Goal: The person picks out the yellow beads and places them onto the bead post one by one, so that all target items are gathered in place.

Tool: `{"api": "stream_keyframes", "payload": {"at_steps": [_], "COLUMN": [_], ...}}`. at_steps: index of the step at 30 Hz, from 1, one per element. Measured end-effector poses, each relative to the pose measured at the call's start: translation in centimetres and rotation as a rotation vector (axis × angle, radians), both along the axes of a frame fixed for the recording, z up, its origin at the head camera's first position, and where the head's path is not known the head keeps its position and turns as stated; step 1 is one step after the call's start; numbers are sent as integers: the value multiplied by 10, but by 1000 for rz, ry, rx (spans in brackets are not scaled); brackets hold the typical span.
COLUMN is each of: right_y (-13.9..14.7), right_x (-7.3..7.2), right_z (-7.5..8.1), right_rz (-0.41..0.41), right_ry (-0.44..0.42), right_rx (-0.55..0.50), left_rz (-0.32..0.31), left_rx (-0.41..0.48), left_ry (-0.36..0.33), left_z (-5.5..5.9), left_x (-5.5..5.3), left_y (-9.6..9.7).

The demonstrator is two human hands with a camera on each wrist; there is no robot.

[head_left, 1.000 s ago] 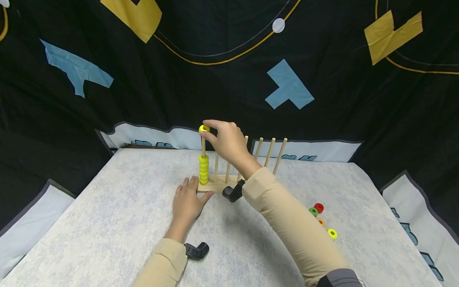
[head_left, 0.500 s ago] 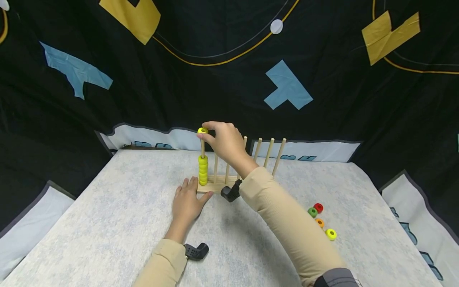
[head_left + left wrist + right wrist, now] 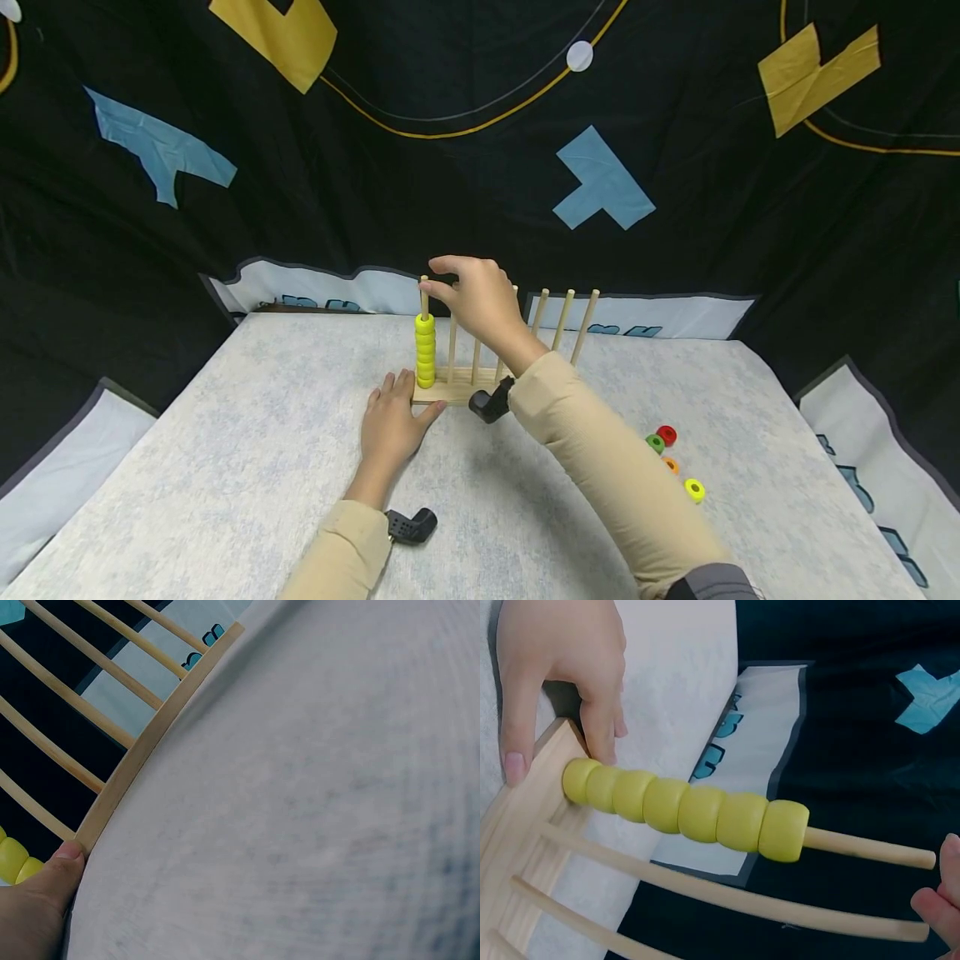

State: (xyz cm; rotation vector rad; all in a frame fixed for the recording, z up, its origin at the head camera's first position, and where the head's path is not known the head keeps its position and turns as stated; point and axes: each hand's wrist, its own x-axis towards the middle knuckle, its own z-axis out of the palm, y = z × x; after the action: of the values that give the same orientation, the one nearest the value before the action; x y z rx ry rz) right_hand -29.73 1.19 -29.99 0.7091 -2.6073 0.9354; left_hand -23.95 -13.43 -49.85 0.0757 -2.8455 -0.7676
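A wooden peg rack [image 3: 457, 387], like a bead abacus, stands on the table with several upright pegs. Yellow beads [image 3: 425, 350] are stacked on its leftmost peg; in the right wrist view these beads [image 3: 703, 814] sit tight together, with bare peg above them. My left hand [image 3: 390, 429] rests at the rack's left end, its thumb against the front edge, its fingers extended beside the end. Up by that peg's top is my right hand [image 3: 483, 300], thumb and index finger apart and nothing held. In the right wrist view only its fingertips [image 3: 946, 892] show, beyond the peg tip.
On the table [image 3: 247, 467] to the right lie a red bead [image 3: 667, 435], a green bead [image 3: 656, 443], an orange bead [image 3: 671, 465] and a yellow bead [image 3: 694, 490], partly beside my right sleeve. A black curtain [image 3: 465, 200] hangs behind the table.
The yellow bead pinched at the peg's top has been let go and has dropped onto the stack. My right thumb and index finger have parted. The left hand stays in place.
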Motion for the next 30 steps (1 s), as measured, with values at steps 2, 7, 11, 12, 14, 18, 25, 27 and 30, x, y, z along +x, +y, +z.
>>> {"api": "stream_keyframes", "payload": {"at_steps": [2,7,11,12,14,18,25,27,30], "right_y": [5,21,36,41,51,75,124,138,160], "right_x": [1,2,4,5,7,11,20,23,28], "right_z": [0,0,-1,-1,-1,-2,-6,-8,-11], "right_rz": [13,61,96,102,113,136,133,116,82], "right_ry": [1,1,8,10,12,33,-5,-13,-41], "right_rx": [-3,-21,-44,-44,-50,-72,-94,-92,-88], "left_rz": [-1,1,2,2,2,-2,-4,-6,-8], "left_rx": [5,6,6,6,7,2,-8,-7,-2], "left_ry": [-4,-5,-11,-12,-12,-5,-9,-7,-4], "left_z": [0,-1,-1,-1,-1,0,-1,-2,-1], "left_x": [0,-1,-1,-1,-1,0,-1,-1,-1], "left_y": [0,1,1,1,1,1,1,1,1]}}
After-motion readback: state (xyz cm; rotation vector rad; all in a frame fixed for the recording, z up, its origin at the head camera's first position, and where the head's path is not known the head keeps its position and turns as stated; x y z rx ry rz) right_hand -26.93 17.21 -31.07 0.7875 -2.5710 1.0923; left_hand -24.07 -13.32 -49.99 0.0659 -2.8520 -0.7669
